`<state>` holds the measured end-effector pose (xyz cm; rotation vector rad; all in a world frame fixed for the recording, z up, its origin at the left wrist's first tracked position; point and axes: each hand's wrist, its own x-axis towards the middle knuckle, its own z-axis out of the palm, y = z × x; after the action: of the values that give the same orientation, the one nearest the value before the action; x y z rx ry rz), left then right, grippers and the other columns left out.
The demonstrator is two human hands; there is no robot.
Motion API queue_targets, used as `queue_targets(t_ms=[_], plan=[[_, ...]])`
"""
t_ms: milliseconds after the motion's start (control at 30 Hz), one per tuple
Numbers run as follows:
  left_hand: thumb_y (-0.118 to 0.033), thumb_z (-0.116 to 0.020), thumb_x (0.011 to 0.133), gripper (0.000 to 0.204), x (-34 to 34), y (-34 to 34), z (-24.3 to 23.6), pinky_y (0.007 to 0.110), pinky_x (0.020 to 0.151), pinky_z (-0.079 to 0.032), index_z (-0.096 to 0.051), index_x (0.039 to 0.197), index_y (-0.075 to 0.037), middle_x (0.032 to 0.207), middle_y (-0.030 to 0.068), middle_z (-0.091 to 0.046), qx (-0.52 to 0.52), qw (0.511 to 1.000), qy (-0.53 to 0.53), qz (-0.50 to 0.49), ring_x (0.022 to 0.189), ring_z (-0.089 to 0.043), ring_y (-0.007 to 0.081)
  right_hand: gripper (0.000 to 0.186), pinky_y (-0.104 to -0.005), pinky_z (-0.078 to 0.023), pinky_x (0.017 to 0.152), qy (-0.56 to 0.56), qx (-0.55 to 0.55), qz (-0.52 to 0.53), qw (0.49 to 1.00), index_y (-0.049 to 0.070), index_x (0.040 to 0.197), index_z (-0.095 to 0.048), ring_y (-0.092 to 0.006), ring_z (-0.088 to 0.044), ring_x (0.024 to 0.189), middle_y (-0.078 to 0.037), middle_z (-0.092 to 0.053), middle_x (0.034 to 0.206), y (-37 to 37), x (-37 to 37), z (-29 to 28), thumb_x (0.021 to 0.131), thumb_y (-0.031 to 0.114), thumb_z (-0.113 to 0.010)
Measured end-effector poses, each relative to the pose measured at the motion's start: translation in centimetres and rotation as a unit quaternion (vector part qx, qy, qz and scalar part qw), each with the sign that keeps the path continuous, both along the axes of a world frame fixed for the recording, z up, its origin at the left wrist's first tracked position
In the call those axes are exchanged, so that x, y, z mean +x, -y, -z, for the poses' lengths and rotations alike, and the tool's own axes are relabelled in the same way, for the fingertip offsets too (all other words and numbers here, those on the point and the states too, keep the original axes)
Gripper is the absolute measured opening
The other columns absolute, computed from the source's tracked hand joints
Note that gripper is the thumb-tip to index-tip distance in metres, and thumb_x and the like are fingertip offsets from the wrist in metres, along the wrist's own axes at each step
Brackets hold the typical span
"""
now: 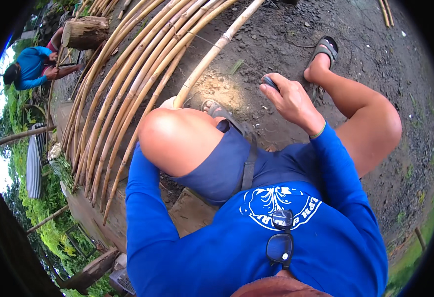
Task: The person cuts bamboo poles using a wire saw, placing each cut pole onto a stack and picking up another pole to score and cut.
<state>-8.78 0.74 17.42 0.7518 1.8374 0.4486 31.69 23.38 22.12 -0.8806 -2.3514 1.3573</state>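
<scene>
A pale bamboo pole (217,48) slants from the far middle down to behind my raised left knee. My left hand (168,103) is mostly hidden by that knee; the small part that shows is wrapped against the pole's near end. Over the ground between my legs, my right hand (294,101) is closed, apart from the pole. It grips a short dark blue-grey piece (269,83) like a handle, whose other end I cannot make out. Light-coloured shavings or dust (219,89) lie on the soil beside the pole and my left sandal.
Several long bamboo poles (143,79) lie side by side in a curved row at left. A cut log (85,33) stands beyond them. Another person (31,67) in a blue shirt sits at far left, hands on a pole. Two thin sticks (386,12) lie at far right.
</scene>
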Motion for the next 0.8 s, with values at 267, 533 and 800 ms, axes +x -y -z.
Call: queue_targets(t_ms=[267, 533, 800], plan=[[-0.028, -0.071, 0.099, 0.031, 4.3, 0.7, 6.6, 0.037, 0.079, -0.060, -0.063, 0.115, -0.002, 0.092, 0.0112, -0.071, 0.072, 0.979, 0.115, -0.149, 0.090, -0.071, 0.0182, 0.031, -0.0526, -0.053, 0.070, 0.021, -0.002, 0.025, 0.999, 0.004, 0.125, -0.065, -0.0470, -0.072, 0.084, -0.025, -0.073, 0.086, -0.6, 1.1, 1.4, 0.103, 0.024, -0.070], [-0.037, -0.064, 0.110, 0.038, 6.3, 1.1, 10.8, 0.039, 0.084, -0.063, -0.062, 0.121, -0.001, 0.096, 0.0120, -0.071, 0.112, 0.962, 0.175, -0.176, 0.093, -0.073, 0.0208, 0.029, -0.0536, -0.054, 0.073, 0.021, 0.000, 0.021, 1.000, 0.004, 0.123, -0.066, -0.0487, -0.071, 0.086, -0.026, -0.073, 0.090, -0.7, 0.6, 2.6, 0.103, 0.025, -0.069], [-0.059, -0.062, 0.107, 0.049, 3.2, 1.5, 10.7, 0.036, 0.062, -0.055, -0.064, 0.117, -0.011, 0.089, 0.0055, -0.066, -0.020, 0.826, 0.444, -0.346, 0.069, -0.064, 0.0175, 0.029, -0.0536, -0.055, 0.074, 0.036, -0.012, 0.017, 0.999, 0.004, 0.123, -0.067, -0.0490, -0.071, 0.088, -0.026, -0.073, 0.093, -0.3, -0.6, 2.7, 0.102, 0.024, -0.070]])
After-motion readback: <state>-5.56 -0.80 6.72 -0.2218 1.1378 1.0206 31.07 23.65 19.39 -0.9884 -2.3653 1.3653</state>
